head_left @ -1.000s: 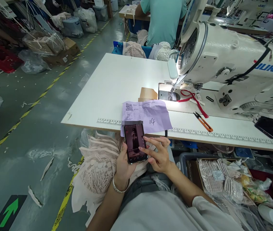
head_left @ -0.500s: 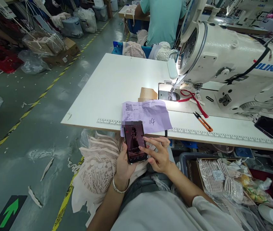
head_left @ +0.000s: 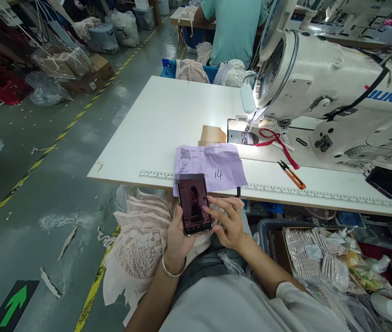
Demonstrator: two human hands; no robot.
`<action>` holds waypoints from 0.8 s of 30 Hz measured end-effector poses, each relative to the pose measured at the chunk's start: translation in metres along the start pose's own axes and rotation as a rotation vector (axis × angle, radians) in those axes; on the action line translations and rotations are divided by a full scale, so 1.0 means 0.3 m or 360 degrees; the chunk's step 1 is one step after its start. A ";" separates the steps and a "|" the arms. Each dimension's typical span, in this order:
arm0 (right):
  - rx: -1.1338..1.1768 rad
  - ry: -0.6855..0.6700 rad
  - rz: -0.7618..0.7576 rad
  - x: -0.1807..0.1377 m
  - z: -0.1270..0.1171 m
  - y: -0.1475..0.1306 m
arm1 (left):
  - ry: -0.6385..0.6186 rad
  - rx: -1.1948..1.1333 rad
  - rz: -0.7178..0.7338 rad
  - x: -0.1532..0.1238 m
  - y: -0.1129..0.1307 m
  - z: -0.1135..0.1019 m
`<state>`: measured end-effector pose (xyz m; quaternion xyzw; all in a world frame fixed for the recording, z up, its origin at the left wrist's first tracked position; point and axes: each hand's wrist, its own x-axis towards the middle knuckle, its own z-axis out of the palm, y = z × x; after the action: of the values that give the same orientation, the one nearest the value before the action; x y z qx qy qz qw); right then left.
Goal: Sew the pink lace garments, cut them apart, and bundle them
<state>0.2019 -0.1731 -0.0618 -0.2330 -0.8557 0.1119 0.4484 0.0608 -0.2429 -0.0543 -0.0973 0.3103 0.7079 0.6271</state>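
Observation:
A smartphone (head_left: 194,205) with a dark reddish picture on its screen rests in my left hand (head_left: 178,237), whose fingers close round its lower left side. My right hand (head_left: 229,221) holds nothing; its fingers are spread, with the fingertips at the right edge of the screen. Just beyond the phone a purple paper sheet (head_left: 213,163), marked 14 and printed with a QR code, lies over the table's front edge. Beige lace fabric (head_left: 143,240) is heaped to the left of my left hand, below the table.
On the white table (head_left: 140,129) stands a JUKI sewing machine (head_left: 320,74). Orange thread snips (head_left: 291,175), a red ribbon (head_left: 278,144), brown card (head_left: 212,134) and a black phone (head_left: 385,181) lie there. A grey bin (head_left: 264,230) sits below right. A person (head_left: 239,32) sits ahead.
The picture on the phone screen has shifted slightly. My right fingertips have moved a little to the right. The left hand stays in place.

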 end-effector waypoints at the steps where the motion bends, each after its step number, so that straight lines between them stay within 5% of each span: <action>1: 0.0006 0.0003 0.0002 0.001 0.000 0.000 | 0.0005 0.0003 0.0004 0.001 -0.001 -0.001; 12: 0.0328 0.0276 0.0005 -0.007 0.009 0.006 | -0.0382 0.0201 -0.0058 0.008 0.000 -0.022; 24: 0.0315 0.0216 0.0080 0.007 -0.016 0.018 | -0.0305 0.0213 -0.0048 0.001 0.006 -0.007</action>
<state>0.2064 -0.1675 -0.0597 -0.2162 -0.8020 0.1909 0.5230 0.0584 -0.2438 -0.0556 0.0083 0.2941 0.6821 0.6695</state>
